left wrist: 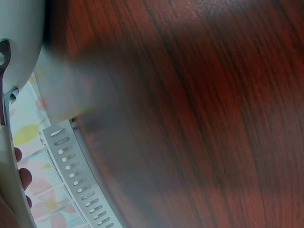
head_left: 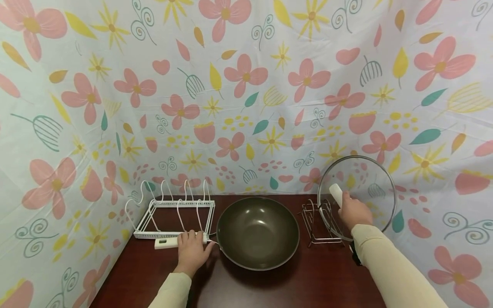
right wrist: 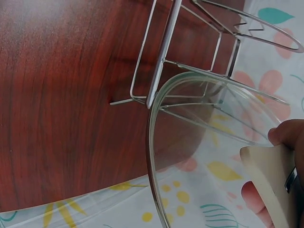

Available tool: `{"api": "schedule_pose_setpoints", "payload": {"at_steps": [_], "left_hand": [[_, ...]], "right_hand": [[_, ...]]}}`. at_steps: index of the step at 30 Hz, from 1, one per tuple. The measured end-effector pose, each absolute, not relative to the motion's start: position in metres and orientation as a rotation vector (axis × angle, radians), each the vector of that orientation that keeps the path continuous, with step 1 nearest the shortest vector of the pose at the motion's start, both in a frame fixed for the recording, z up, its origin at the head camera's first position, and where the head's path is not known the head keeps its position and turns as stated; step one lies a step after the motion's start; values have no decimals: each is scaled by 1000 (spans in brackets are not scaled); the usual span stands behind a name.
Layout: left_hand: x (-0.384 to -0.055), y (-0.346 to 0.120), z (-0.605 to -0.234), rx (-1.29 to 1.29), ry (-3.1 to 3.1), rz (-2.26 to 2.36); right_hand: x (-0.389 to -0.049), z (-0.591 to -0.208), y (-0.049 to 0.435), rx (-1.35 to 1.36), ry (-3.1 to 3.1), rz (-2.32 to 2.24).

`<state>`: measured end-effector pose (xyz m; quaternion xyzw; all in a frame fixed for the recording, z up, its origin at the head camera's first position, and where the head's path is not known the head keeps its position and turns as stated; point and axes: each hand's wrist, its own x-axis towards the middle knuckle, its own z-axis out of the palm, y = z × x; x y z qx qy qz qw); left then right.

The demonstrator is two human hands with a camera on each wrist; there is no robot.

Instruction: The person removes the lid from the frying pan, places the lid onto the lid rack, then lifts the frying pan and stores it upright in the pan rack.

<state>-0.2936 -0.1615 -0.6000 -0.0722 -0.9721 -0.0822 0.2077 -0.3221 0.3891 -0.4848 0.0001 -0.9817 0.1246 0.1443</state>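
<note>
A dark wok (head_left: 258, 233) stands on the table with its cream handle (head_left: 166, 243) pointing left. My left hand (head_left: 191, 252) grips that handle; in the left wrist view fingertips show behind the handle (left wrist: 12, 175). On the right, my right hand (head_left: 355, 210) holds a clear glass lid (head_left: 375, 192) by its cream knob (head_left: 336, 194). The lid is tilted up nearly on edge, its rim at the wire lid rack (head_left: 325, 241). In the right wrist view the metal rim (right wrist: 152, 156) overlaps the rack's wires (right wrist: 164, 57); whether they touch I cannot tell.
A white rack with curved wire dividers (head_left: 175, 234) stands at the back left, just behind the wok handle. The dark red wooden table (head_left: 292, 286) ends against a flower-printed curtain (head_left: 246, 128) at the back and sides.
</note>
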Motion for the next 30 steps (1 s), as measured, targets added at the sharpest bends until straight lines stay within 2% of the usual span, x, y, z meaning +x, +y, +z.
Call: {"api": "schedule_pose_setpoints", "payload": {"at_steps": [22,30], "left_hand": [[-293,-163,-603,-184,-2727,-224],[-294,-163,-604,-189,-2717,-217]], "right_hand": [[-310,-470,376,-71,-2883,473],[-314,-475,377,-108,-2874,480]]}}
